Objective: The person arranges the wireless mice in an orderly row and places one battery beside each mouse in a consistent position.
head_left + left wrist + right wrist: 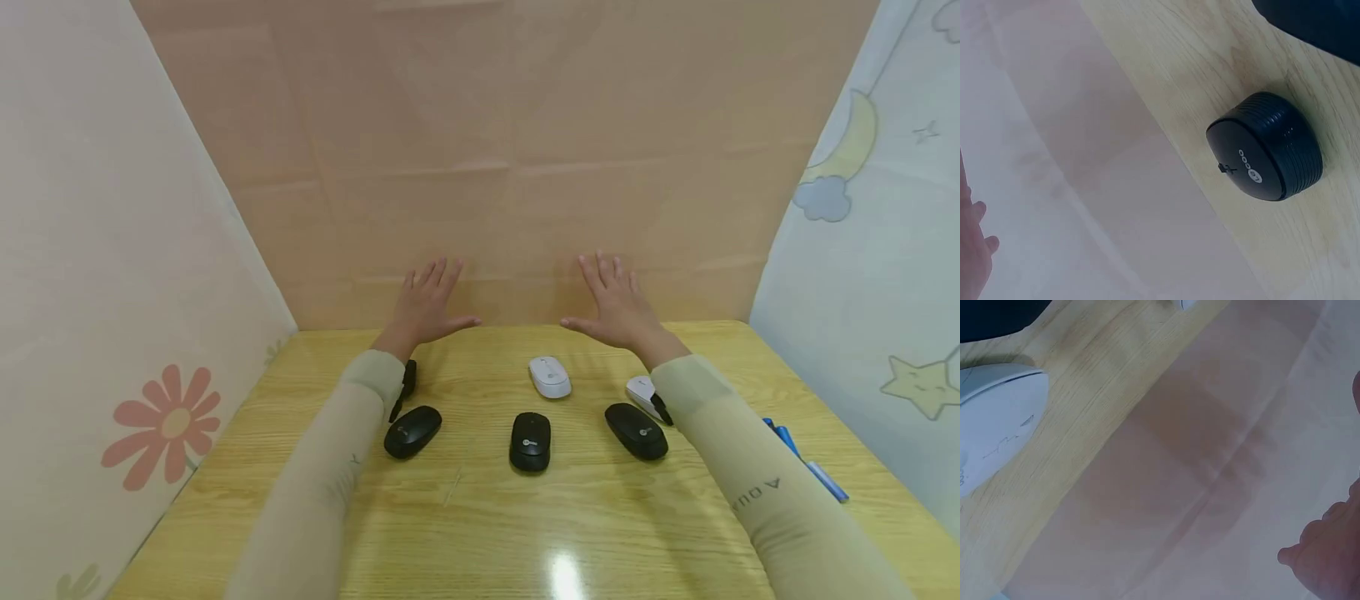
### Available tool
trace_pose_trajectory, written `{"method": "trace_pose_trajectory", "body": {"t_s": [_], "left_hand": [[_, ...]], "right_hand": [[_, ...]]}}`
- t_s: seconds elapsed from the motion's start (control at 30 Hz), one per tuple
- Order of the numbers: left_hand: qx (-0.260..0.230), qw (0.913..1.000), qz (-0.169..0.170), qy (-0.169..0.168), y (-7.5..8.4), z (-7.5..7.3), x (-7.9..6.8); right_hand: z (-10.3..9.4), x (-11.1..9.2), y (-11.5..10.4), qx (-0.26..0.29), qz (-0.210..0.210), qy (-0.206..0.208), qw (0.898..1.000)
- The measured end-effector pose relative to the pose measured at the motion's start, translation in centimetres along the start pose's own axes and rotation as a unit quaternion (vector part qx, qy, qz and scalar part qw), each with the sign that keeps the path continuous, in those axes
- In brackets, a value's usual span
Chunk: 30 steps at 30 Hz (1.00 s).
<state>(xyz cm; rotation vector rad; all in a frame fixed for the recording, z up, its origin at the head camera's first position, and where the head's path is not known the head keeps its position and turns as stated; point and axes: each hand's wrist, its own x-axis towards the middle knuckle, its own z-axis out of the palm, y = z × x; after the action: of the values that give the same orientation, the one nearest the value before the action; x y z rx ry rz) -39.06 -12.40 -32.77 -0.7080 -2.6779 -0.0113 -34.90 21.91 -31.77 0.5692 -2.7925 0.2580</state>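
My left hand (426,310) is held up above the far edge of the table, fingers spread and holding nothing. On the other side my right hand (618,312) is raised the same way, also with nothing in it. Below the hands lie several computer mice: a white mouse (550,377) in the middle, a second white mouse (641,390) partly hidden by the right wrist, and black mice at the left (412,432), middle (530,442) and right (636,430). In the left wrist view a black mouse (1266,147) shows; in the right wrist view, a white mouse (997,422).
Blue pens or markers (827,481) lie near the table's right edge. A plain orange-brown sheet (510,150) rises behind the wooden table (450,542). Patterned side panels (862,275) stand left and right. Something black (407,383) shows beside the left wrist, partly hidden.
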Motion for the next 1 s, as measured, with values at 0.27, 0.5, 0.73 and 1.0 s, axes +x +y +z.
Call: {"method": "trace_pose_trajectory", "body": {"t_s": [0.27, 0.5, 0.73, 1.0], "left_hand": [[0.001, 0.9999, 0.012, -0.003, -0.2, -0.5, -0.6], [-0.004, 0.9998, 0.012, -0.015, -0.7, -0.5, -1.7], [-0.024, 0.9996, 0.0, -0.012, -2.0, 0.0, -3.0], [-0.057, 0.998, -0.029, 0.0, -3.1, 0.9, -4.5]], "right_hand": [[-0.4, -0.5, -0.7, 0.035, 0.005, -0.024, 0.999], [-0.5, -1.0, -1.6, 0.064, 0.021, -0.042, 0.997], [0.2, -1.4, -2.0, 0.097, 0.021, -0.024, 0.995], [1.5, -1.8, -2.0, 0.13, 0.014, -0.022, 0.991]]}}
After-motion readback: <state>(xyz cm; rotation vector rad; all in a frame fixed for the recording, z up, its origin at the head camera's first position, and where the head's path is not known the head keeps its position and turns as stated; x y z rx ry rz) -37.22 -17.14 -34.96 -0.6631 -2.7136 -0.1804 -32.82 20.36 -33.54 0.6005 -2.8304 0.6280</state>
